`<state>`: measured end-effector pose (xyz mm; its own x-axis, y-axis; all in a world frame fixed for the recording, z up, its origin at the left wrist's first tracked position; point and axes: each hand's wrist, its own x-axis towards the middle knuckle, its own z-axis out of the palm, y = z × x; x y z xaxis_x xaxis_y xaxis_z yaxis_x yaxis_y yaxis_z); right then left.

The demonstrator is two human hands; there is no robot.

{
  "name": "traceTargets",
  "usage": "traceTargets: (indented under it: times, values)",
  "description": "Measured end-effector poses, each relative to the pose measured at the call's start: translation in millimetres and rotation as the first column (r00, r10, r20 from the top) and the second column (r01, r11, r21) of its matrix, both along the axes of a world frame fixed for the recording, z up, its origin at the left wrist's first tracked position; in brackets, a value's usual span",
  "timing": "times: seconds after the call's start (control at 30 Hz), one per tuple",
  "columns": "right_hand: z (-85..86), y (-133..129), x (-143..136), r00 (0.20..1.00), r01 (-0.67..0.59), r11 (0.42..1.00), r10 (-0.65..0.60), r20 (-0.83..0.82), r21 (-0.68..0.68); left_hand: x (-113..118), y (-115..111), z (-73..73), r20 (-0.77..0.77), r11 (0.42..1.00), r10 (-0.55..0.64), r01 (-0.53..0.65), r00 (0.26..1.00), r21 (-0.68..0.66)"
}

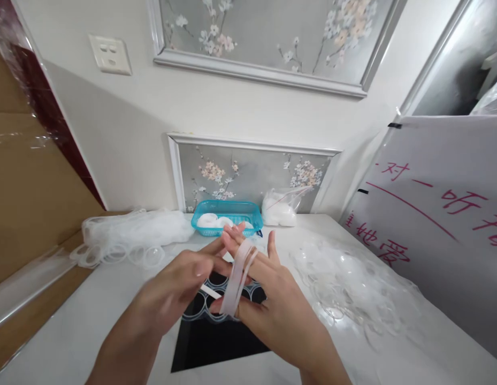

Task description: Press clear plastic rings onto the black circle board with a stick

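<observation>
A translucent white band (pixel 234 283) is stretched in a loop around the thumb and fingers of my right hand (pixel 278 294), whose little finger sticks up. From the left, my left hand (pixel 178 286) reaches in, its bent fingers meeting the right fingertips behind the band; what they pinch is hidden. A short white strip (pixel 210 291) shows between the hands. Below them lies a black sheet (pixel 216 345) with rows of pale-rimmed circles, partly covered by the hands.
At the wall stands a blue plastic basket (pixel 254 214) holding white rolls. Beside it is a clear bag of white material (pixel 280 208). Clear rings in a bag (pixel 131 235) lie left, and many loose clear rings (pixel 352 289) spread right. A board with red writing (pixel 436 214) leans at right.
</observation>
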<state>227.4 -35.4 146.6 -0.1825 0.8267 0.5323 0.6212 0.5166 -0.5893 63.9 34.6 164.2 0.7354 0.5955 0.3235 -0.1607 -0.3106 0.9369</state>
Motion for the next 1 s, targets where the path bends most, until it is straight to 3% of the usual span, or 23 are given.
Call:
traceTargets:
  times: [0.1,0.2,0.4,0.47,0.57,0.67,0.73,0.8,0.87,0.93,1.0]
  values:
    - [0.5,1,-1,0.995,0.034,0.997,-0.041,0.089,0.072,8,-10,0.8,-0.137,0.993,0.113,-0.116,0.984,-0.011]
    - [0.7,0,0,0.994,0.057,0.990,-0.068,0.085,0.126,8,-18,3.2,-0.180,0.974,0.217,-0.201,0.960,0.101]
    - [5.1,-9,8,0.969,0.000,0.999,0.013,-0.245,0.052,-10,-23,8.9,-0.155,0.860,0.352,-0.254,0.923,0.443]
    - [6.9,-11,8,0.900,-0.100,0.995,0.099,-0.424,0.021,-13,-22,9.1,-0.159,0.831,0.345,-0.222,0.925,0.511]
    - [6.6,-8,3,0.707,-0.197,0.980,0.164,-0.688,0.032,-14,-20,7.0,-0.184,0.795,0.338,-0.176,0.923,0.580]
    - [4.2,-1,-7,0.528,-0.164,0.986,0.119,-0.841,0.037,-12,-21,4.4,-0.192,0.752,0.351,-0.154,0.916,0.640]
    - [3.9,2,-11,0.498,-0.132,0.991,0.092,-0.863,0.029,-11,-23,4.0,-0.180,0.720,0.365,-0.154,0.914,0.677]
    - [5.5,1,-14,0.586,-0.125,0.992,0.077,-0.807,0.004,-13,-26,5.1,-0.156,0.694,0.373,-0.163,0.915,0.702]
    - [7.6,-2,-13,0.752,-0.107,0.994,0.074,-0.655,-0.010,-17,-27,7.5,-0.150,0.696,0.373,-0.169,0.916,0.698]
    - [8.7,-6,-11,0.894,-0.055,0.998,0.059,-0.445,0.022,-24,-25,10.0,-0.191,0.733,0.329,-0.122,0.925,0.670]
    - [8.0,-9,-10,0.968,0.007,0.996,0.017,-0.249,0.092,-30,-20,11.6,-0.239,0.796,0.251,-0.059,0.938,0.602]
